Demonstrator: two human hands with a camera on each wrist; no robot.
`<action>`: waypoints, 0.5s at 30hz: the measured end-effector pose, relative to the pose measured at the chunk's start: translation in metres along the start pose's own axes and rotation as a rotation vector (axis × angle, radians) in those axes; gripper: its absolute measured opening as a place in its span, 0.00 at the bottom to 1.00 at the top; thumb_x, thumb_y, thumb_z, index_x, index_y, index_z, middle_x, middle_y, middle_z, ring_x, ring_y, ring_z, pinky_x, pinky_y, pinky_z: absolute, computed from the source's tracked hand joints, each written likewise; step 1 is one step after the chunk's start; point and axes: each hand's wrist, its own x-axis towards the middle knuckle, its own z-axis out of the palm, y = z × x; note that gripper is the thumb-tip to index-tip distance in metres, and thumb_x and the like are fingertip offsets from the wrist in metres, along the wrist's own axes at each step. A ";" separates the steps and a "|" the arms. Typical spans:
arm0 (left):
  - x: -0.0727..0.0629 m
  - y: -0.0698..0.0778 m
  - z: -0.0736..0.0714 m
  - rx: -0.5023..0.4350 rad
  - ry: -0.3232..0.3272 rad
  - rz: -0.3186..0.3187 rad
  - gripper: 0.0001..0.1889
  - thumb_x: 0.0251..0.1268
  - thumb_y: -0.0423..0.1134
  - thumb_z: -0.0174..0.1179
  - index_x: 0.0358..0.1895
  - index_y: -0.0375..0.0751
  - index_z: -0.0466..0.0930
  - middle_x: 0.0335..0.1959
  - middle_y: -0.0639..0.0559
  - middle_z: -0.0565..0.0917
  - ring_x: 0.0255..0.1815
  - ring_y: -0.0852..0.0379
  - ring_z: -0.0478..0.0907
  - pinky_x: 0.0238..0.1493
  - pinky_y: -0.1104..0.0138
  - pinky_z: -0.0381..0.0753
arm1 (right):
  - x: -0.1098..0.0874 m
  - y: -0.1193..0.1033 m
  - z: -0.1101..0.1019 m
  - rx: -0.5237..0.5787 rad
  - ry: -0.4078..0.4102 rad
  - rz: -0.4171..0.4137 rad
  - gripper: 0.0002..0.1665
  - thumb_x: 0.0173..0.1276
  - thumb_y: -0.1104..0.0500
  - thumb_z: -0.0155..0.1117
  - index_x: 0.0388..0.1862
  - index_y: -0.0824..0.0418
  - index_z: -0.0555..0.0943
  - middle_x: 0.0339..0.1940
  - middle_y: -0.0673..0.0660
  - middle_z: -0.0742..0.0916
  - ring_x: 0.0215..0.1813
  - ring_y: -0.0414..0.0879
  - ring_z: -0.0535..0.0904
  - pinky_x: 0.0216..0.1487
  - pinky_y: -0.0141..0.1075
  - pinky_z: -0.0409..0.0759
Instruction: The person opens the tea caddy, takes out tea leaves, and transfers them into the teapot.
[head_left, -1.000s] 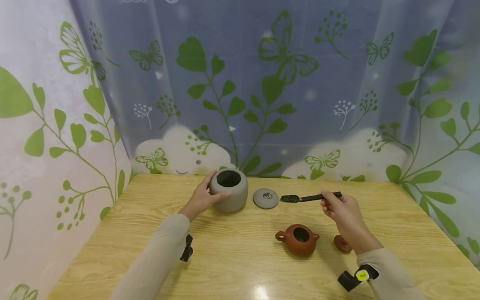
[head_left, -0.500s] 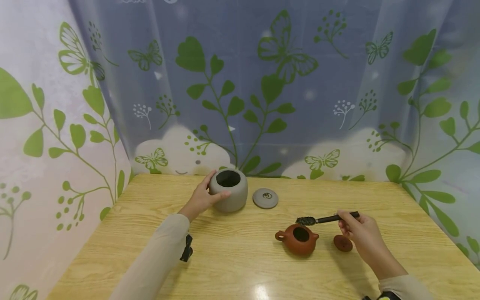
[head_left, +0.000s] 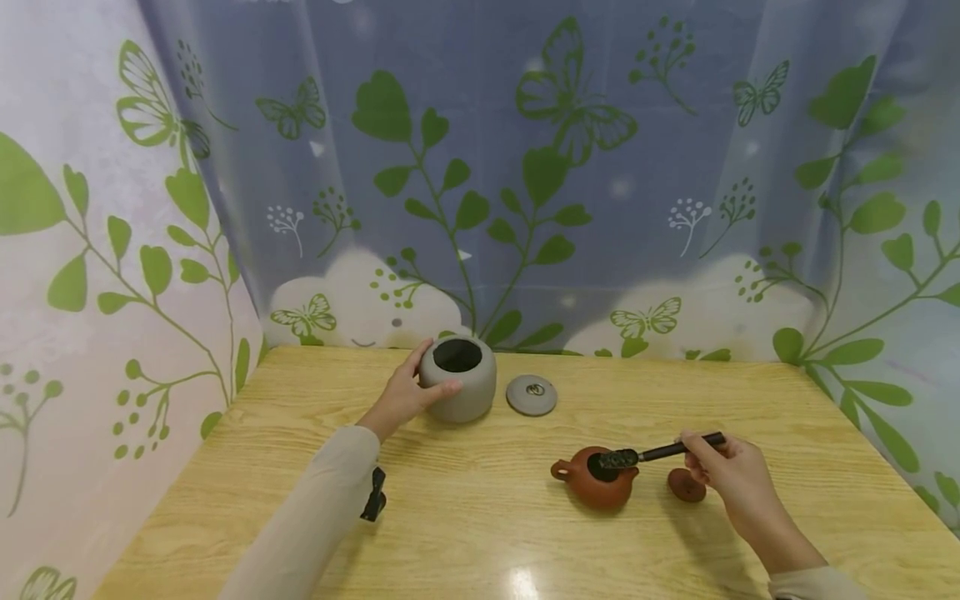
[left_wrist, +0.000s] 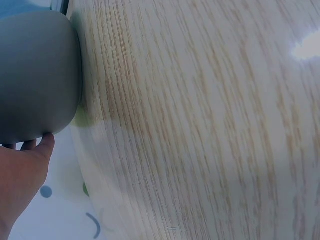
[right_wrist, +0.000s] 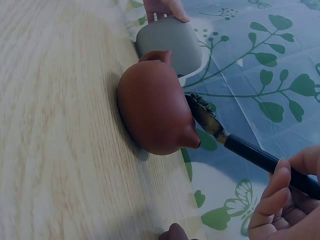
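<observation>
My left hand (head_left: 405,393) holds the side of an open grey jar (head_left: 468,398), thumb across its front and fingers around the back. In the left wrist view, fingertips (left_wrist: 47,142) touch the jar's wall. The black handle of a tea scoop (head_left: 663,451) is pinched in my right hand (head_left: 731,479). Dark tea leaves (head_left: 617,459) lie on the scoop's blade, which is over the mouth of a reddish-brown teapot (head_left: 596,492). In the right wrist view the blade (right_wrist: 207,120) reaches over the teapot's rim; its tip is hidden behind the pot.
The grey jar lid (head_left: 532,395) lies right of the jar. A small reddish-brown teapot lid (head_left: 687,485) lies right of the teapot, close to my right hand. All stand on a wooden table (head_left: 450,517), with a patterned curtain (head_left: 480,208) behind its back edge.
My right hand has brought the loaded scoop from beside the jar lid toward the front, right over the teapot's opening. My left hand and the jar have stayed in place.
</observation>
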 end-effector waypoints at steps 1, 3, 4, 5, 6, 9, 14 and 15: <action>0.000 0.000 0.000 -0.001 -0.001 0.001 0.53 0.51 0.55 0.71 0.77 0.59 0.46 0.77 0.49 0.52 0.76 0.49 0.49 0.69 0.50 0.60 | 0.000 -0.001 0.001 -0.028 0.005 -0.019 0.19 0.73 0.48 0.56 0.39 0.63 0.83 0.22 0.45 0.81 0.27 0.39 0.75 0.35 0.32 0.78; 0.000 -0.001 -0.001 -0.002 -0.003 0.003 0.53 0.51 0.55 0.71 0.77 0.59 0.46 0.77 0.49 0.51 0.76 0.48 0.49 0.69 0.50 0.60 | -0.001 -0.003 0.002 -0.093 0.021 -0.063 0.21 0.73 0.48 0.57 0.36 0.65 0.82 0.22 0.47 0.82 0.27 0.41 0.75 0.36 0.33 0.77; 0.000 -0.001 -0.001 -0.003 -0.004 0.002 0.53 0.52 0.55 0.71 0.77 0.60 0.45 0.77 0.49 0.51 0.77 0.48 0.49 0.69 0.49 0.61 | -0.002 -0.004 0.003 -0.127 0.031 -0.082 0.21 0.73 0.48 0.57 0.34 0.65 0.82 0.22 0.48 0.81 0.26 0.42 0.75 0.35 0.33 0.77; 0.000 -0.001 -0.001 -0.004 -0.004 0.002 0.53 0.52 0.55 0.71 0.77 0.60 0.45 0.77 0.49 0.51 0.77 0.48 0.49 0.69 0.49 0.61 | -0.002 -0.005 0.004 -0.156 0.039 -0.101 0.22 0.73 0.47 0.57 0.32 0.66 0.81 0.21 0.49 0.81 0.26 0.43 0.75 0.35 0.33 0.76; 0.000 0.000 -0.001 -0.005 -0.004 0.000 0.53 0.52 0.55 0.71 0.77 0.60 0.45 0.77 0.49 0.51 0.77 0.48 0.49 0.69 0.49 0.61 | -0.002 -0.006 0.004 -0.181 0.048 -0.120 0.23 0.72 0.47 0.57 0.32 0.67 0.81 0.21 0.50 0.81 0.26 0.45 0.75 0.34 0.34 0.75; -0.001 0.001 0.000 -0.006 -0.005 0.000 0.52 0.53 0.54 0.71 0.77 0.59 0.45 0.77 0.48 0.51 0.76 0.48 0.49 0.68 0.49 0.62 | -0.003 -0.010 0.006 -0.245 0.066 -0.163 0.24 0.72 0.46 0.57 0.35 0.68 0.81 0.20 0.52 0.81 0.25 0.48 0.74 0.28 0.35 0.72; -0.002 0.002 0.000 0.005 -0.014 0.003 0.52 0.55 0.53 0.70 0.77 0.58 0.44 0.77 0.46 0.49 0.77 0.46 0.48 0.68 0.48 0.62 | -0.005 -0.016 0.010 -0.321 0.085 -0.208 0.24 0.71 0.46 0.58 0.33 0.68 0.82 0.18 0.50 0.81 0.20 0.45 0.71 0.18 0.35 0.66; -0.002 0.002 0.000 0.005 -0.018 0.004 0.52 0.55 0.52 0.70 0.78 0.57 0.44 0.77 0.46 0.49 0.77 0.46 0.47 0.68 0.48 0.62 | -0.005 -0.017 0.010 -0.335 0.091 -0.219 0.23 0.71 0.47 0.59 0.33 0.67 0.82 0.18 0.50 0.81 0.20 0.44 0.70 0.17 0.35 0.66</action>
